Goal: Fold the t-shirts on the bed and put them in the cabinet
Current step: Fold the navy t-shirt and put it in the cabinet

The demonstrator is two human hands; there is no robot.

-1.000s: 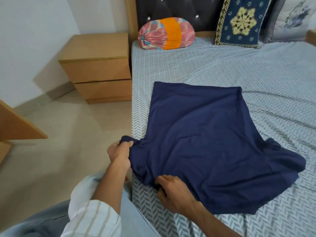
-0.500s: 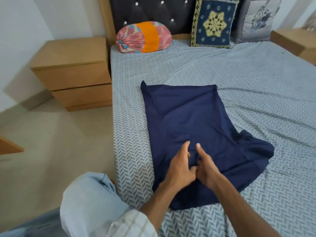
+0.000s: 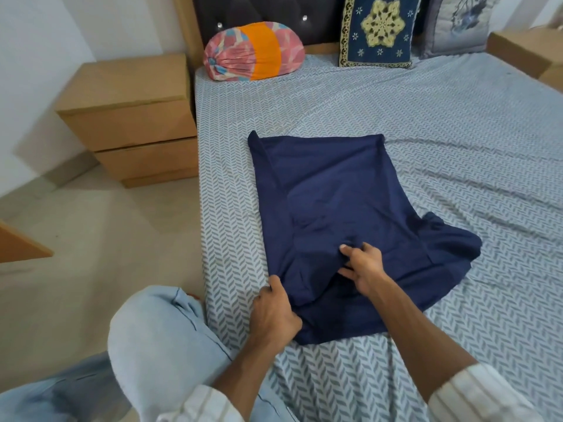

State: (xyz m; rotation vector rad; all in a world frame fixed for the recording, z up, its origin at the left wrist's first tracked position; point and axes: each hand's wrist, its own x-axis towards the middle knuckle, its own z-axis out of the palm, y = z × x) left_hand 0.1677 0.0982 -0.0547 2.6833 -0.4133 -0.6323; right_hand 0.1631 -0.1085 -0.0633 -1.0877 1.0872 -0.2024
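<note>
A navy blue t-shirt (image 3: 335, 190) lies flat on the bed (image 3: 457, 123), its left side folded inward over the body, its right sleeve spread out to the right. My left hand (image 3: 274, 312) rests on the shirt's near left edge, fingers curled on the fabric at the fold. My right hand (image 3: 362, 266) pinches the folded-in sleeve fabric near the middle of the shirt. No cabinet for the shirts is clearly identifiable.
A wooden two-drawer nightstand (image 3: 131, 117) stands left of the bed. A pink and orange bolster (image 3: 256, 51), a blue patterned cushion (image 3: 380, 30) and a grey cushion (image 3: 457, 22) line the headboard. My knee in light jeans (image 3: 158, 339) presses by the bed's edge.
The left sleeve and side were folded over onto the shirt's body. My left hand moved back to the near left edge; my right hand stayed on the folded fabric at the middle.
</note>
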